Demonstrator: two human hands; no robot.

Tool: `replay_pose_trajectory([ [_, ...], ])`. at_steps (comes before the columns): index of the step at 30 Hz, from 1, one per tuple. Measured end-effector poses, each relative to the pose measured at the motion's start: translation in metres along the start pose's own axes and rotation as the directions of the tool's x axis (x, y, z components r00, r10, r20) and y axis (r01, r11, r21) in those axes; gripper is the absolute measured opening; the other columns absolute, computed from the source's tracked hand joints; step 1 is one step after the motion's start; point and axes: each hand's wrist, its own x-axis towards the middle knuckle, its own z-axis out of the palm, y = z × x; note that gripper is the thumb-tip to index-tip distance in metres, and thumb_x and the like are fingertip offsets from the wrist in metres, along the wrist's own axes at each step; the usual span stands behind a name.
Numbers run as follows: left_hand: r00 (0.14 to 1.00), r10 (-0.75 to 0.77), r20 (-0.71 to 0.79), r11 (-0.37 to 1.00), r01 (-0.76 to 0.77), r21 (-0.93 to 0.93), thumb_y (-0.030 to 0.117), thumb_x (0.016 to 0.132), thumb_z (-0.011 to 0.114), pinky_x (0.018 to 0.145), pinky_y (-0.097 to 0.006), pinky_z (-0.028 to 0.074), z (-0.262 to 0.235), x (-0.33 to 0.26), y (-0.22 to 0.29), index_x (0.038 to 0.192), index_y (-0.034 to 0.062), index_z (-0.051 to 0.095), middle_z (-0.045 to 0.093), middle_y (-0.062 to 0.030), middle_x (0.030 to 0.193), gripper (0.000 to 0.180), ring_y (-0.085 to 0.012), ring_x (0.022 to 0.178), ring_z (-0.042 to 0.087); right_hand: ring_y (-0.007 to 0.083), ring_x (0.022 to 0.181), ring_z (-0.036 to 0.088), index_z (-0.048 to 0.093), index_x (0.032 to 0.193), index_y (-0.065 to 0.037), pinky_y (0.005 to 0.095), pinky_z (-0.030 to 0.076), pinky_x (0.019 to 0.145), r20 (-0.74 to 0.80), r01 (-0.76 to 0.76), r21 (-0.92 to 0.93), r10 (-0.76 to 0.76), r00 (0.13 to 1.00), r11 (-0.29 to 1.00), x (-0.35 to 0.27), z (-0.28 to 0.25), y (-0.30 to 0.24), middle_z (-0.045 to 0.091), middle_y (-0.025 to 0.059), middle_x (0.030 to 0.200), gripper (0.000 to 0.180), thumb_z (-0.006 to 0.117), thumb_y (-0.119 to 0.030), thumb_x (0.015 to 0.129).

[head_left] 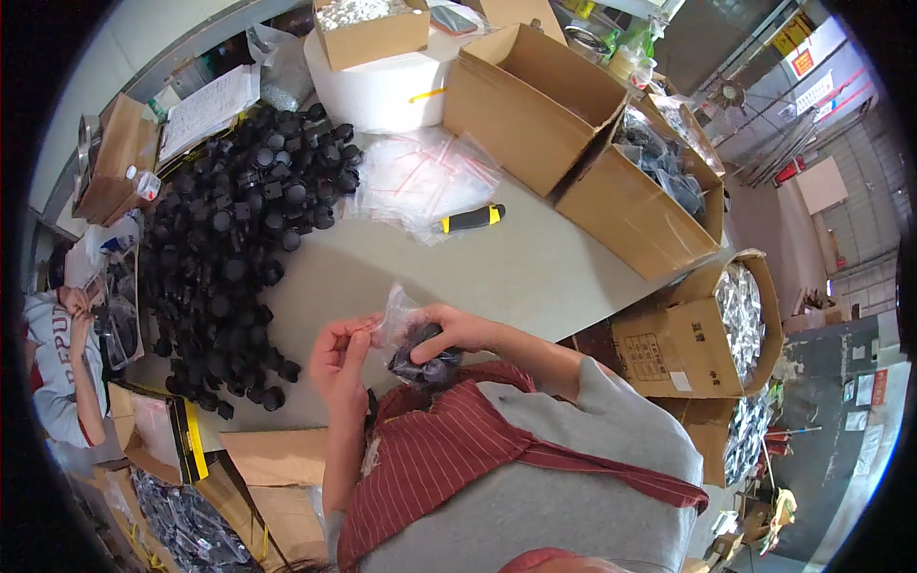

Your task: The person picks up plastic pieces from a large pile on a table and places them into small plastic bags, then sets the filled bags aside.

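Both your hands hold small clear bag [406, 329] of black parts: left hand [341, 358] pinches top edge, right hand [457, 329] grips side.

The person wears a grey short-sleeved top (the sleeve ends above the elbow on the right arm), with a dark red apron striped in thin pale lines over the front. Both forearms are bare; the left hand [342, 360] and right hand [457, 329] are ungloved.
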Motion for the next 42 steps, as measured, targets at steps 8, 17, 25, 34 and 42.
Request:
replay_pose_trajectory([
  [8, 0.947, -0.276, -0.165, 0.946, 0.298, 0.129, 0.017, 0.101, 0.054, 0.080, -0.032, 0.052, -0.069, -0.012, -0.059, 0.109, 0.0024, 0.060, 0.069, -0.0108, 0.103, 0.018, -0.0188, 0.098, 0.065, 0.0162, 0.078, 0.063, 0.059, 0.119, -0.003, 0.0332, 0.054, 0.064, -0.920, 0.680, -0.006, -0.270, 0.284, 0.733, -0.088, -0.131, -0.038, 0.066, 0.0055, 0.097, 0.041, 0.070, -0.025, 0.086],
  [17, 0.847, -0.322, -0.423, 0.942, 0.332, -0.052, 0.016, 0.100, 0.055, 0.075, -0.030, 0.053, -0.105, -0.052, -0.111, 0.123, 0.0025, 0.048, 0.068, -0.0116, 0.102, 0.027, -0.0182, 0.095, 0.065, 0.0273, 0.116, 0.056, 0.048, 0.135, 0.005, 0.0402, 0.042, 0.103, -0.753, 0.913, 0.040, -0.588, 0.295, 0.406, -0.056, -0.195, -0.081, 0.058, 0.0169, 0.130, 0.052, 0.059, -0.025, 0.094],
  [25, 0.902, -0.298, -0.311, 0.899, 0.375, 0.227, 0.012, 0.099, 0.054, 0.073, -0.027, 0.051, -0.109, -0.051, -0.116, 0.122, 0.0002, 0.050, 0.069, -0.0096, 0.097, 0.026, -0.0139, 0.086, 0.064, 0.0353, 0.149, 0.016, 0.070, 0.122, -0.019, 0.0639, 0.018, 0.114, -0.422, -0.328, -0.904, -0.449, 0.788, 0.274, 0.206, -0.243, -0.039, 0.026, 0.0209, 0.158, 0.045, 0.060, -0.048, 0.089],
  [34, 0.831, -0.197, -0.519, 0.923, 0.336, 0.187, 0.014, 0.099, 0.054, 0.079, -0.029, 0.050, -0.099, -0.081, -0.095, 0.132, 0.0006, 0.040, 0.069, -0.0117, 0.098, 0.038, -0.0165, 0.088, 0.063, 0.0262, 0.102, 0.065, 0.069, 0.108, 0.000, 0.0457, 0.046, 0.095, -0.507, -0.050, -0.843, -0.760, 0.407, 0.536, 0.168, -0.263, -0.066, 0.069, 0.0122, 0.108, 0.025, 0.064, -0.013, 0.087],
  [42, 0.957, -0.191, -0.219, 0.931, 0.247, 0.269, 0.017, 0.091, 0.068, 0.089, -0.029, 0.048, -0.069, -0.016, -0.095, 0.135, 0.0025, 0.047, 0.063, -0.0093, 0.120, 0.051, -0.0183, 0.113, 0.058, 0.0194, 0.084, 0.066, 0.063, 0.104, 0.003, 0.0322, 0.056, 0.068, -0.462, 0.459, -0.114, -0.456, 0.761, 0.881, 0.087, -0.119, -0.087, 0.067, 0.0118, 0.096, 0.020, 0.062, 0.006, 0.084],
])
